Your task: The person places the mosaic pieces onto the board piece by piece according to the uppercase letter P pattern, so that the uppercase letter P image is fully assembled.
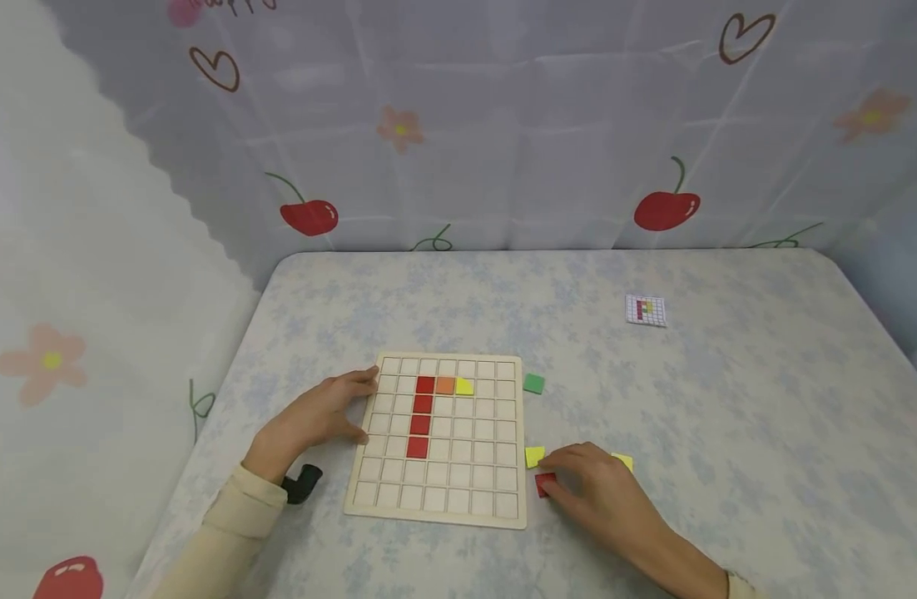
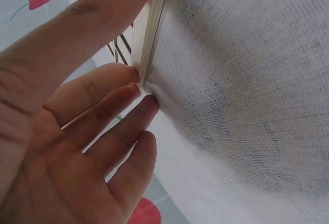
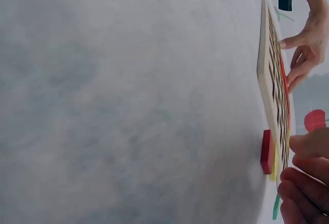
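My left hand [image 1: 319, 412] rests against the left edge of a wooden grid board [image 1: 436, 511], thumb and fingertips touching its rim. Several red tiles [image 1: 420, 424] fill a column of cells. Right of the top one sit an orange tile [image 1: 445, 385] and a yellow tile [image 1: 464, 387] with a cut corner. Over the loose tiles beside the board hovers my right hand [image 1: 601, 491], its thumb and fingers apart. Thumb and index come near a loose red tile [image 3: 267, 152] and a loose yellow tile [image 1: 533, 457]; the right wrist view shows the red one on the table.
A green tile [image 1: 533, 383] lies by the board's upper right. Another yellow tile [image 1: 623, 461] is partly behind my right hand. Farther back lies a small pattern card [image 1: 646, 310]. A black curved object [image 1: 304, 484] shows beside my left wrist.
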The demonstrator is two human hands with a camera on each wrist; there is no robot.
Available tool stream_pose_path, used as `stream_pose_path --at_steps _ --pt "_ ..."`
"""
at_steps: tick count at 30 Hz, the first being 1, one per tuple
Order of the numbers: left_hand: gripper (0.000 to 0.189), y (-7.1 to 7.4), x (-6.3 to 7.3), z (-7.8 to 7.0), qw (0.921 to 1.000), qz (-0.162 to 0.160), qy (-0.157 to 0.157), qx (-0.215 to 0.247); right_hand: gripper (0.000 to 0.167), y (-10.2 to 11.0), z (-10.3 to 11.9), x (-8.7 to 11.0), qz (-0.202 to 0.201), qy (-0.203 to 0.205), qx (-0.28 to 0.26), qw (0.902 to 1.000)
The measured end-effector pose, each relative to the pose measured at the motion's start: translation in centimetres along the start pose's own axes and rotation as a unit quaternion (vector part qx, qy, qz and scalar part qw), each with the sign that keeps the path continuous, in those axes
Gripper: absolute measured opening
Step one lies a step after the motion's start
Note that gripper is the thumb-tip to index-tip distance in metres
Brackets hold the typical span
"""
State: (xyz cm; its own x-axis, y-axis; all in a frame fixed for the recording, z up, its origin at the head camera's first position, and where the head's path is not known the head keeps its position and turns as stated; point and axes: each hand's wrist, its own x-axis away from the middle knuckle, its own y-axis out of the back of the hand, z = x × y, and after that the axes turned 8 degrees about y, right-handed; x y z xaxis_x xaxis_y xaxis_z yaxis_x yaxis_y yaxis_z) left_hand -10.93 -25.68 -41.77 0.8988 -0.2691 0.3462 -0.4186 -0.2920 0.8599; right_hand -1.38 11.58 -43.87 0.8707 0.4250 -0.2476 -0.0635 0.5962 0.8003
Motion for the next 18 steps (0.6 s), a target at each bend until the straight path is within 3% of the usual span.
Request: stream_pose_path --at_steps 6,13,18 --pt "0.078 0.0 0.2 0.1 1.0000 -0.002 -0.005 0.007 0.033 0.3 -0.8 0.9 0.063 0.013 -0.014 0.9978" --pt "0.077 0.1 0.2 0.1 0.9999 -0.007 -0.009 0.004 0.029 -0.1 -1.2 1.0 0.045 0.072 -0.044 0.9955" --pt "0.077 0.2 0.2 0.1 0.9999 -0.004 -0.013 0.002 0.028 -0.1 -1.3 1.0 0.034 0.084 -0.054 0.9944"
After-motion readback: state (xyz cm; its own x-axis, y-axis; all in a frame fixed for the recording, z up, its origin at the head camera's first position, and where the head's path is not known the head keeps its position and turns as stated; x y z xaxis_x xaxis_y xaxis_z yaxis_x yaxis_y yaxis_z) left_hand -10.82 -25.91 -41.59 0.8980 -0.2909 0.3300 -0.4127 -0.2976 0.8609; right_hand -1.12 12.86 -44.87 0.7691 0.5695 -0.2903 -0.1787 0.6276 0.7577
